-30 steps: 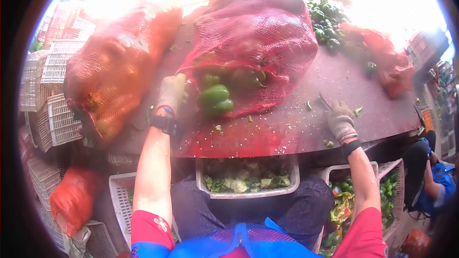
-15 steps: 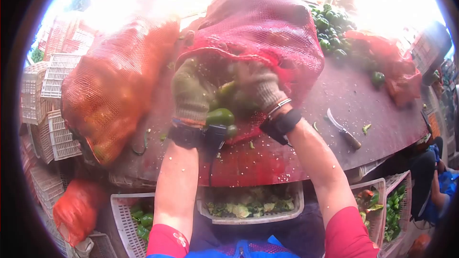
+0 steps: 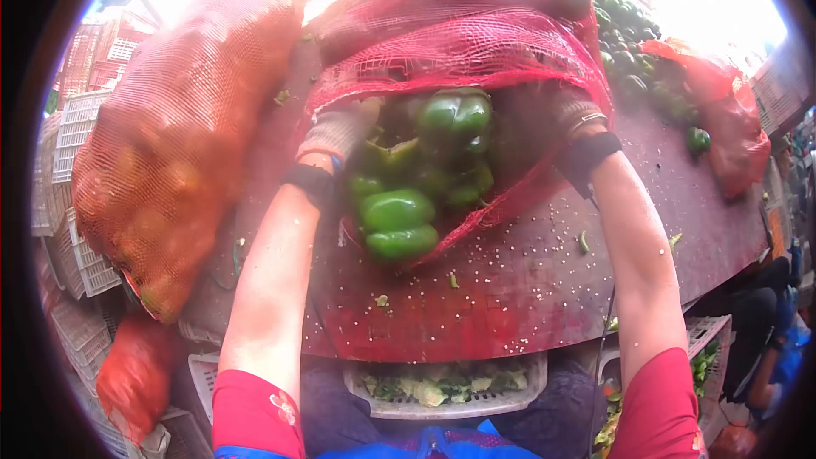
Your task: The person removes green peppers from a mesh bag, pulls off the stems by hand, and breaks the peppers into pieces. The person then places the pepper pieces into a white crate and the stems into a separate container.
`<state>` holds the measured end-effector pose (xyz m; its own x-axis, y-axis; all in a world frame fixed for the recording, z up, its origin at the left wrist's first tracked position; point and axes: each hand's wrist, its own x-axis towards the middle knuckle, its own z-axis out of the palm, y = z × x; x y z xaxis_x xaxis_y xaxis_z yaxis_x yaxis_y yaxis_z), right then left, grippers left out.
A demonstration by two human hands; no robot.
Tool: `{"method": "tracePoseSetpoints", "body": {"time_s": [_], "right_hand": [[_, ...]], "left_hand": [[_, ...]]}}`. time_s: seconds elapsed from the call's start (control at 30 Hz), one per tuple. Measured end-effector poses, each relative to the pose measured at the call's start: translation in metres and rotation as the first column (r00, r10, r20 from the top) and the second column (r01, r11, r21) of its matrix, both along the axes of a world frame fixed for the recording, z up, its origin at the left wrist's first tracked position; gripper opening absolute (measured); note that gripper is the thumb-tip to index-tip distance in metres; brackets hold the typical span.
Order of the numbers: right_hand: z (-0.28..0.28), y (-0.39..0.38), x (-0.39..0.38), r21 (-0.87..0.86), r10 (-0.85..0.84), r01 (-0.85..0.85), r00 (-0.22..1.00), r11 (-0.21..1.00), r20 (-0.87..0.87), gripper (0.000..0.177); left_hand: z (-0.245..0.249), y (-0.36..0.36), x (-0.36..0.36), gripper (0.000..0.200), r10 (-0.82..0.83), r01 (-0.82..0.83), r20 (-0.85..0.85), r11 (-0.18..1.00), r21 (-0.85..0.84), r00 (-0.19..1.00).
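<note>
Where the pink mesh sack (image 3: 476, 47) gapes toward the person, green peppers (image 3: 398, 225) bunch in its mouth, the nearest lying over its lower edge, others fading into shadow within. Left hand (image 3: 338, 129), gloved, at the left side of the sack's mouth, fingers mostly out of sight beside the peppers; cannot tell whether it grips any. Right hand (image 3: 581, 110) at the right side of the mouth, beneath the raised mesh, its fingers lost in the dark; its hold cannot be told either. Both wrists so placed probably prop the upper mesh clear of the peppers. Sack lies on the counter (image 3: 527, 323), mouth to the near edge, presumably for easy reach. Pale specks (image 3: 501, 272) scattered in front of it. Left of the sack, a full orange mesh sack (image 3: 178, 144); beyond its right side, a pepper pile (image 3: 625, 42) and a slumped red bag (image 3: 735, 140). Below its mouth, past the counter edge, a crate (image 3: 446, 410) of leafy scraps (image 3: 429, 389), likely set there to catch trimmings.
</note>
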<state>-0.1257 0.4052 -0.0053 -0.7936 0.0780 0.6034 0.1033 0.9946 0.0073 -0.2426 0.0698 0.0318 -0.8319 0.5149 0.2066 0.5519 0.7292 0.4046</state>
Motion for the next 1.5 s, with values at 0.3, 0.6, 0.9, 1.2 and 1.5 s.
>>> {"method": "tracePoseSetpoints", "body": {"time_s": [0.3, 0.6, 0.9, 1.2, 1.5], "right_hand": [[0.035, 0.001, 0.01, -0.039, -0.164, 0.183, 0.943, 0.982, 0.289, 0.028], [0.038, -0.004, 0.03, -0.011, -0.209, 0.227, 0.915, 0.974, 0.345, 0.03], [0.042, -0.027, 0.051, 0.022, -0.245, 0.259, 0.881, 0.966, 0.405, 0.034], [0.052, -0.065, 0.088, 0.063, -0.279, 0.284, 0.834, 0.957, 0.477, 0.04], [0.02, -0.102, 0.107, -0.019, -0.13, 0.177, 0.788, 0.984, 0.602, 0.045]], "left_hand": [[-0.001, -0.003, 0.0, 0.045, 0.043, -0.024, 0.527, 0.999, -0.044, 0.849], [-0.008, -0.005, 0.034, 0.044, -0.071, 0.023, 0.365, 0.991, 0.135, 0.928], [-0.049, -0.018, 0.057, 0.053, -0.029, -0.002, 0.187, 0.987, 0.161, 0.982], [-0.012, -0.041, 0.097, 0.038, -0.305, 0.305, -0.001, 0.952, -0.03, 0.952], [-0.022, -0.056, 0.145, 0.05, -0.144, 0.203, 0.317, 0.966, -0.162, 0.938]]}}
